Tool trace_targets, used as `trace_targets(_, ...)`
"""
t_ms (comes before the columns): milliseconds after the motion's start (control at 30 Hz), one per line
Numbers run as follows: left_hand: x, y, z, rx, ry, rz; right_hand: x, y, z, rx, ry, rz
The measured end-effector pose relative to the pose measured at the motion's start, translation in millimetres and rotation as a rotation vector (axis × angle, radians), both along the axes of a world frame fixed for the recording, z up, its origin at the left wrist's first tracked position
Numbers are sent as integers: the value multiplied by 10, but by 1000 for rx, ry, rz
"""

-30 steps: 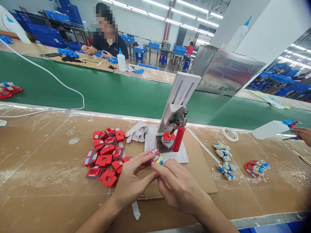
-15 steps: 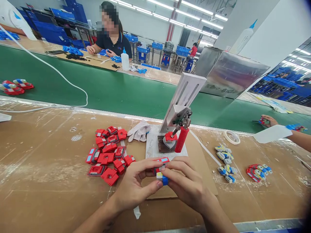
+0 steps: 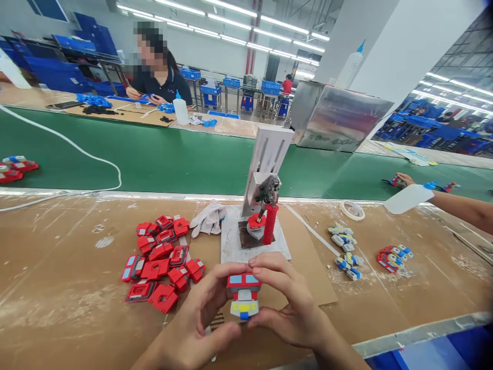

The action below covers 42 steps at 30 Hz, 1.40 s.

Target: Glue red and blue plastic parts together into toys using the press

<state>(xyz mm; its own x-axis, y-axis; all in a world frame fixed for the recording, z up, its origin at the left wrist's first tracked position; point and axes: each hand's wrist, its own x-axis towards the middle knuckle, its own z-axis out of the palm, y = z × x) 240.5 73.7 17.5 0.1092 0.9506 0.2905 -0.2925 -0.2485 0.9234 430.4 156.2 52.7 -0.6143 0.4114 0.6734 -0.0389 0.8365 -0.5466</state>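
Observation:
Between both hands is a small toy robot torso (image 3: pixel 244 295), red on top with two light-blue windows, and a white, yellow and blue piece at its lower end. My right hand (image 3: pixel 289 299) grips it, fingers over the top and thumb at the lower right. My left hand (image 3: pixel 202 313) curls round its left side, fingers at the upper edge and thumb held away. Just beyond them stands a toggle clamp press (image 3: pixel 268 190) with a red handle, a red part under its plunger. Several loose red torso parts (image 3: pixel 156 268) lie to the left.
Several white-yellow-blue pieces (image 3: pixel 342 236) and a red-and-white cluster (image 3: pixel 393 258) lie right, near a tape roll (image 3: pixel 352 210) and a glue bottle (image 3: pixel 409 198). A white glove (image 3: pixel 208 218) sits beside the press. Behind runs a green conveyor belt (image 3: pixel 173 159). Another person's hand (image 3: pixel 405 179) reaches in at right.
The torso has been turned so its windowed face and yellow-white piece show toward me. My left thumb has come off the lower piece. The camera view has shifted slightly.

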Motion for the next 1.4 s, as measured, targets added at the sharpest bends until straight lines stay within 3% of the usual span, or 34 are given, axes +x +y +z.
trace_targets(100, -7, 68, 7, -38, -13, 18, -36, 19, -40, 92, 57, -27)
trace_targets(167, -119, 177, 22, -38, 93, 52, 13, 66, -28, 78, 83, -80)
trace_targets(267, -423, 453, 115, 34, 535, 70, 168, 188, 61, -53, 77, -205)
trace_targets(367, -632, 835, 303, 141, 1091, 6, 254, 361, 171, -191, -148, -220)
trace_targets(433, -609, 1078, 446, 170, 1273, -149, 232, 473, 216, -260, -314, -139)
trace_targets(500, -491, 1264, 567, 183, 1331, -301, 189, 533, 239, -318, -374, -70)
trace_targets(633, -278, 1458, 675, 144, 1394, -370, 243, 424, 329, -405, -275, 22)
trace_targets(733, -258, 1510, 680, 127, 1447, -367, 356, 359, 570, -495, -82, 169)
trace_targets(833, -269, 1533, 683, 109, 1471, -351, 244, 548, 998, -484, 106, 229)
trace_targets(900, -271, 1534, 691, 92, 1459, -334, 24, 775, 1285, -384, 171, 143)
trace_targets(967, -295, 1507, 705, 83, 1439, -332, -192, 967, 1437, -271, 216, 4)
trace_targets(1033, -366, 1434, 725, 69, 1419, -337, -283, 1030, 1365, -174, 265, -88)
trace_targets(1133, -521, 1226, 763, 52, 1285, -370, -116, 845, 863, -136, 307, -204)
trace_targets(1200, -565, 1063, 799, 73, 1101, -421, 81, 608, 437, -231, 185, -289)
trace_targets(1267, -496, 936, 847, 121, 927, -447, 215, 353, 99, -443, 76, -214)
trace_targets(1333, -320, 867, 905, 201, 858, -412, 251, 145, -95, -638, 131, -76)
trace_targets(1400, -104, 845, 947, 281, 871, -376, 266, 33, -181, -761, 280, -59)
